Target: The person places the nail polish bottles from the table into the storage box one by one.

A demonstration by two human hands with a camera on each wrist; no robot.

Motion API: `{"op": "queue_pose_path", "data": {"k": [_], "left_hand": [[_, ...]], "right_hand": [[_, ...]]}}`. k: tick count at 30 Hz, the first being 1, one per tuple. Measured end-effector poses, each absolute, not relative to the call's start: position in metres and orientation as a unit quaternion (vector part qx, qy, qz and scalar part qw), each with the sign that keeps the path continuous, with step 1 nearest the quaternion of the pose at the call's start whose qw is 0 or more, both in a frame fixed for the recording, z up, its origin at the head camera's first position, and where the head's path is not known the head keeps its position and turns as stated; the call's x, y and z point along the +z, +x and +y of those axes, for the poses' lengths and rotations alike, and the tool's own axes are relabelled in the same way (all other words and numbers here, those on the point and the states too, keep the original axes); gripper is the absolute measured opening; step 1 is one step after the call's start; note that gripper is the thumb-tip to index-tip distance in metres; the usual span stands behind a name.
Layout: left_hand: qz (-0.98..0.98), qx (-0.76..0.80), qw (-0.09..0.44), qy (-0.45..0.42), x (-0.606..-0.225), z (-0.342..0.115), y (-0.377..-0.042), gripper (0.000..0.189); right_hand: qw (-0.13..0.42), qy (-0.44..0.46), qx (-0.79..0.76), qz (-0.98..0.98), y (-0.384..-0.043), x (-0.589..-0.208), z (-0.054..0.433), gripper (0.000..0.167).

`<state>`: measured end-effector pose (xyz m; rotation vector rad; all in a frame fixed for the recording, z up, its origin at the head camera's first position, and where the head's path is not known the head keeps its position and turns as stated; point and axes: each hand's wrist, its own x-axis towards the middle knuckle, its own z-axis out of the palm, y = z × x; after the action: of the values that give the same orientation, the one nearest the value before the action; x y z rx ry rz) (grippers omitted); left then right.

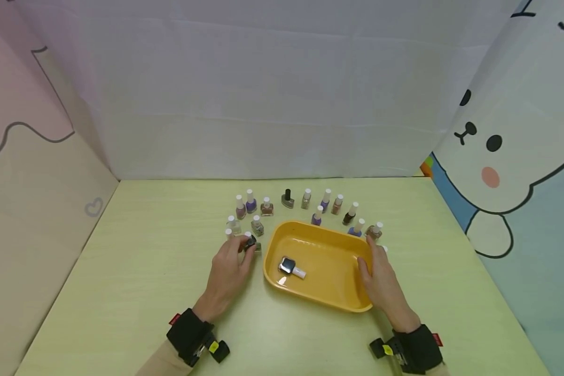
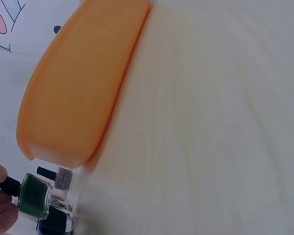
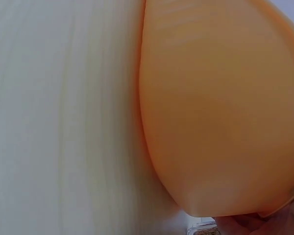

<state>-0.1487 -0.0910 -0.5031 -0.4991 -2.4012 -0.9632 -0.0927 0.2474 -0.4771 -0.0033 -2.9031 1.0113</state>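
Observation:
My left hand [image 1: 227,269] is just left of the yellow tray [image 1: 333,271]. Its thumb and fingers pinch the black cap of a dark green nail polish bottle [image 2: 33,196], seen closely in the left wrist view. Another dark bottle [image 2: 53,221] is beside it there. At the tray's right end, my right hand [image 1: 380,279] grips the rim, thumb on the inner side and fingers outside. Inside the tray lies one dark nail polish bottle [image 1: 288,265] on its side, its white cap pointing right. The right wrist view shows mostly the tray's outer wall [image 3: 220,112].
Several nail polish bottles stand in an arc behind the tray, among them a black-capped one [image 1: 288,199] and a purple one [image 1: 251,202]. A brownish bottle [image 1: 374,231] is close to my right fingertips. A white cloth backdrop [image 1: 272,104] borders the table's far edge.

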Motion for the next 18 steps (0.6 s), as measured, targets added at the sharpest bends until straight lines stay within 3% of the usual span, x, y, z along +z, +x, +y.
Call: {"op": "queue_pose_path", "data": {"k": [18], "left_hand": [[-0.862,-0.298,0.289,-0.291,-0.473,-0.086,-0.153,0.03]], "right_hand": [[0.034,-0.004,0.333,-0.942,-0.093,-0.478,0.248,0.061]]}}
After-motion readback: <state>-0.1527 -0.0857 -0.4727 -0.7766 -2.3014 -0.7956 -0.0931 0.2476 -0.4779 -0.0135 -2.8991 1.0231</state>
